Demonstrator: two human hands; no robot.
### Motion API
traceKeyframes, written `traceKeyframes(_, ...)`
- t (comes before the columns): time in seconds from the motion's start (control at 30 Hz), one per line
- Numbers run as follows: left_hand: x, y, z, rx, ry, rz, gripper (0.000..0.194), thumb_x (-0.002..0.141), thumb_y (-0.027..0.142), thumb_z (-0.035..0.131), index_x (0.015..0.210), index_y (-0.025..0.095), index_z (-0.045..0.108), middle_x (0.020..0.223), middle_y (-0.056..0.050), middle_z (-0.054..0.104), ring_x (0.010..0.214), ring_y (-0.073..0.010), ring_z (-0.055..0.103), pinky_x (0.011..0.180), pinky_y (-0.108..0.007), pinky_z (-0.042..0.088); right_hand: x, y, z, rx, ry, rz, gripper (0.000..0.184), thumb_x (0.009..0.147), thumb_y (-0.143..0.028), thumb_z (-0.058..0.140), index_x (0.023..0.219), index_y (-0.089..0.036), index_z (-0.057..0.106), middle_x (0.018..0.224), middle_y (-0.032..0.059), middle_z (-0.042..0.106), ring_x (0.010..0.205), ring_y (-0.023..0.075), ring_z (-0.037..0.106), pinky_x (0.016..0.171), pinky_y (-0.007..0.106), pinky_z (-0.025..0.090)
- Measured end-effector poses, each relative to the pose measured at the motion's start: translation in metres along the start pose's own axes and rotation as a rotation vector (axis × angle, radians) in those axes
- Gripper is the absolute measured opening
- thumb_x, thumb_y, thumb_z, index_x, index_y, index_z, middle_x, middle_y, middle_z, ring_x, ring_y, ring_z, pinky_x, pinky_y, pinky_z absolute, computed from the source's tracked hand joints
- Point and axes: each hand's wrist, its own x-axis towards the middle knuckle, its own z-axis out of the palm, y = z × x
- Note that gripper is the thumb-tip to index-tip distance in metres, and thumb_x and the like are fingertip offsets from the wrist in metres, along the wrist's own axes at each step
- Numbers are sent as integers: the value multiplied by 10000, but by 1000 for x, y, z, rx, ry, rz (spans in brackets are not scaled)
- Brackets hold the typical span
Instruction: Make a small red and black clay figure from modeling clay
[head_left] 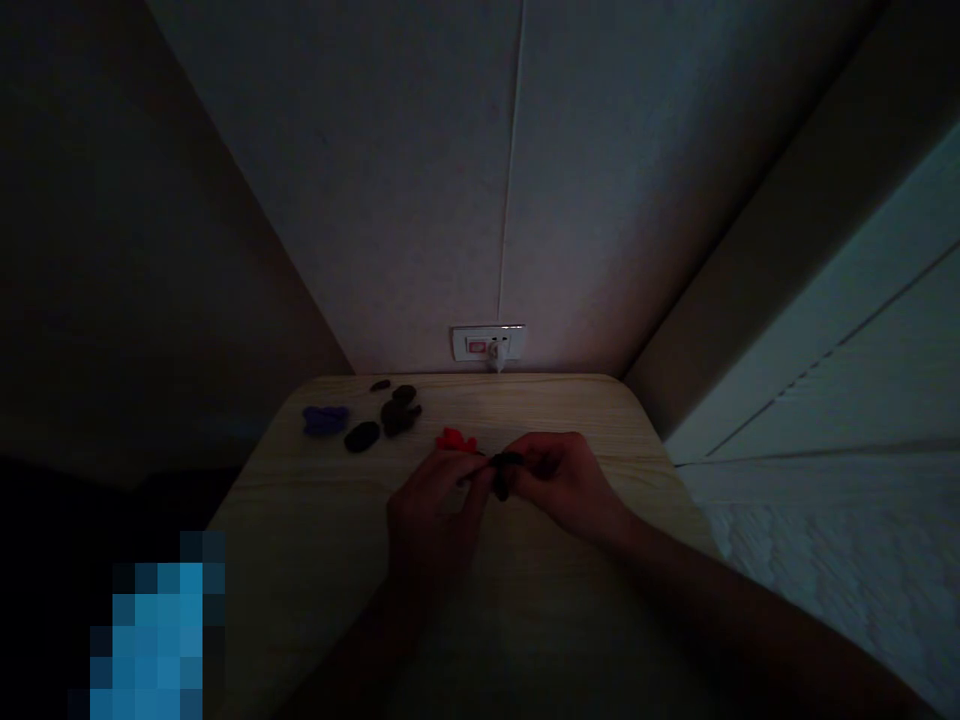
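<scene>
My left hand (439, 500) and my right hand (566, 485) meet above the wooden tabletop, both closed with the fingertips pinched. Between them is a small, dark clay-like piece (506, 462), with one part hanging down; its exact shape is hard to make out in the dim light. Just behind my left fingers lies a bright red lump (456, 440), partly hidden by that hand. Farther left on the table rest a purple lump (325, 420), a flat black oval piece (362, 437) and a dark brown lump (400, 417). Two smaller dark pieces (404, 394) (381, 385) lie behind these.
The light wood table (570, 620) has rounded back corners and stands against a wall (390, 200). A wall socket (489, 343) with a plug in it sits just above the back edge. At the right is a pale panelled surface (847, 330); a blurred blue patch (157, 640) shows at lower left.
</scene>
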Motion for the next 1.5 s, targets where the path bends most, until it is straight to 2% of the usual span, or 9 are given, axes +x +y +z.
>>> traceKeyframes(0.13,1,1,0,21,-6,-2,96,892,134,682,908,187,761,884,-39,774,794,-161,739,757,-276,611,0,2,2,-6,-9,77,141,740,-265,780,707,-152,703,638,21,738,576,134,674,570,231,517)
traceKeyframes(0.3,3,3,-3,24,-13,14,106,864,174,710,948,195,771,919,-53,784,826,-187,753,767,-312,635,-1,4,4,61,32,40,115,757,-247,743,730,-154,681,594,2,703,542,128,655,542,229,503)
traceKeyframes(0.43,4,2,-3,47,-14,108,111,843,168,732,937,203,782,890,-49,782,826,-190,758,802,-319,645,-2,5,5,33,53,15,130,774,-269,729,738,-158,672,586,-2,689,531,122,634,532,227,489)
traceKeyframes(0.6,5,-2,-4,102,-22,246,74,859,127,705,893,165,758,828,-61,758,759,-168,733,737,-271,633,-4,6,6,-29,33,-18,137,790,-292,722,769,-163,684,623,-3,686,550,117,606,537,227,463)
traceKeyframes(0.77,7,0,-7,145,-46,307,90,876,112,666,845,173,725,777,-50,745,718,-168,709,714,-277,624,-7,4,8,-42,-7,-55,156,813,-319,707,799,-165,686,652,-4,669,585,121,595,562,233,470)
traceKeyframes(0.9,8,2,-7,132,-29,304,120,882,120,647,811,191,712,760,-40,744,702,-159,703,696,-270,618,-9,4,10,-60,15,-81,128,797,-287,703,758,-170,669,632,-10,639,569,113,562,546,223,457)
traceKeyframes(1.13,5,2,-7,32,-16,175,87,854,142,660,869,187,733,809,-53,752,736,-169,731,704,-275,633,-10,2,11,4,-4,-76,150,832,-321,693,800,-175,676,650,5,668,575,127,607,568,241,496)
traceKeyframes(1.27,5,2,-7,31,-26,209,59,830,135,708,857,179,738,807,-52,759,744,-171,739,725,-274,639,-10,2,7,-42,-27,-111,158,874,-317,657,816,-172,678,688,17,682,623,141,638,603,251,521)
traceKeyframes(1.5,7,3,-5,81,-26,244,111,851,117,674,778,184,725,753,-39,749,699,-163,719,708,-272,630,-13,5,7,-248,1,-189,165,909,-267,585,836,-166,693,719,26,663,655,144,605,603,247,490)
